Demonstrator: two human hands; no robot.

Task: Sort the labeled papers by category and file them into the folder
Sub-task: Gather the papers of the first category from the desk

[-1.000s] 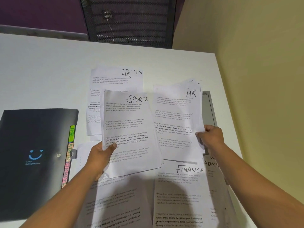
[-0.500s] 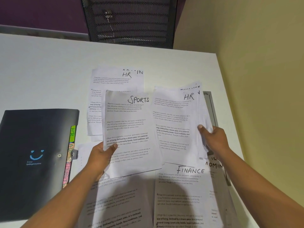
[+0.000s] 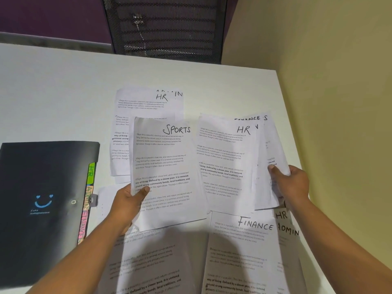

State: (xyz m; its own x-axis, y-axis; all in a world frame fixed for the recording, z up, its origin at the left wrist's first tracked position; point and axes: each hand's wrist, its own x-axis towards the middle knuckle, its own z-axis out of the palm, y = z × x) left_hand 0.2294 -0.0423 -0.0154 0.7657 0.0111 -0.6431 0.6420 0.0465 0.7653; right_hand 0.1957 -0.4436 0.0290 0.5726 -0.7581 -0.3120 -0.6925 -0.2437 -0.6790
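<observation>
- Closest to us, a white printed sheet marked FINANCE is lying flat on the white table. Corners marked HR and ADMIN are poking out just beside it.
- Our left hand is pinching a white printed sheet marked SPORTS. The thumb is on top, and the sheet is lifted off the table.
- Our right hand is gripping a fanned bunch of white sheets with HR on top, thumb pressing on the front.
- We think we are choosing piles now. To do it well, we are reading the big word on every sheet, putting down one sheet at a time, and squeezing the bunch tight so nothing slips out.
- The black plastic folder with a blue smiley is lying closed on our left, with coloured tabs sticking out of its edge. No sheet is going inside yet.
- Farther away, a flat white sheet marked HR is lying over one marked ADMIN. The HR sheet in our right hand likely belongs there.
- Past the table, a black mesh chair is standing.
</observation>
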